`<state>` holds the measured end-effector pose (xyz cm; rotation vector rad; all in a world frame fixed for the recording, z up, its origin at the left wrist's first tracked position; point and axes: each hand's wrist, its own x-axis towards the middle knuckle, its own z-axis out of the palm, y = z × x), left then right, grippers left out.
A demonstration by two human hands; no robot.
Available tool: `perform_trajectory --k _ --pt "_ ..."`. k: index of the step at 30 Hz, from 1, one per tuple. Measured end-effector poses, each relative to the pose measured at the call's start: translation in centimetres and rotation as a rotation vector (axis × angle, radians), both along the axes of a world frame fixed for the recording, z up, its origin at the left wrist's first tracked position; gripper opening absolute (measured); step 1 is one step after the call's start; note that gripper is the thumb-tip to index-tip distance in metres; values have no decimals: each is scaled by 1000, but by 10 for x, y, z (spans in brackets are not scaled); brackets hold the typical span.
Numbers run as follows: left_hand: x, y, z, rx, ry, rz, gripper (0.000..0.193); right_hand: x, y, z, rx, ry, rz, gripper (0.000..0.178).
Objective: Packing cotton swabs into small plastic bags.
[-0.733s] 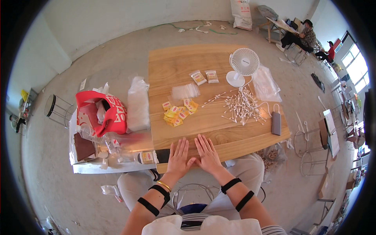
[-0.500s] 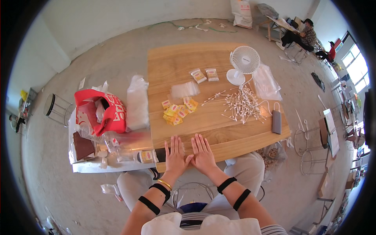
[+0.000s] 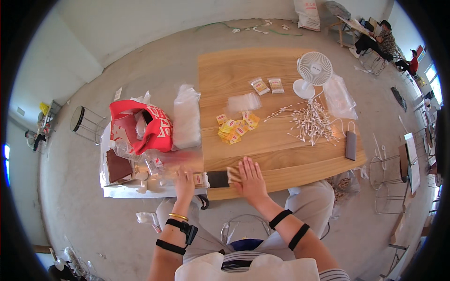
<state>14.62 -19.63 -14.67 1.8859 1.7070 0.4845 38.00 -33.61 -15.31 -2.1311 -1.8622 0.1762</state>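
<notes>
My right hand [image 3: 253, 181] lies flat, fingers stretched, against the right end of a row of thin wooden-stick cotton swabs [image 3: 233, 174] near the table's front edge. Left of that row is a flat black strip [image 3: 218, 179]. At the strip's left end sits a small clear packet [image 3: 200, 180] with a printed card and white swab tips showing. My left hand [image 3: 184, 186] is at the packet's left end, its fingers stretched forward; its thumb is hidden. Farther back lie yellow printed cards [image 3: 235, 129], a stack of clear bags [image 3: 244, 102] and a pile of loose cotton swabs [image 3: 313, 122].
Two filled packets [image 3: 268, 86] lie toward the back, near a white fan [image 3: 315, 70]. A grey power bank [image 3: 350, 145] rests at the right edge. On the lower left surface stand a red bag [image 3: 143, 126], a plastic bottle [image 3: 123, 149] and white plastic bags [image 3: 186, 117]. Others sit far right.
My left hand has moved left from the swabs, past the black strip, to the packet. The right hand remains by the swabs. The whole view has shifted, so the table appears farther right.
</notes>
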Motion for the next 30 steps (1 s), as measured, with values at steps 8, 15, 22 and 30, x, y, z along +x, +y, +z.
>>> perform_trajectory --k 8,15,22,30 --pt "-19 21 -68 -223 -164 205 65 -50 23 5 14 3 123 76" --pt "-1 15 -81 -345 -582 400 68 -60 30 1 33 -30 123 75" --pt "0 15 -45 -84 -197 191 66 -76 36 9 -74 50 140 94" --pt "-25 24 -42 73 -5 -9 62 -68 30 9 -97 -4 132 101"
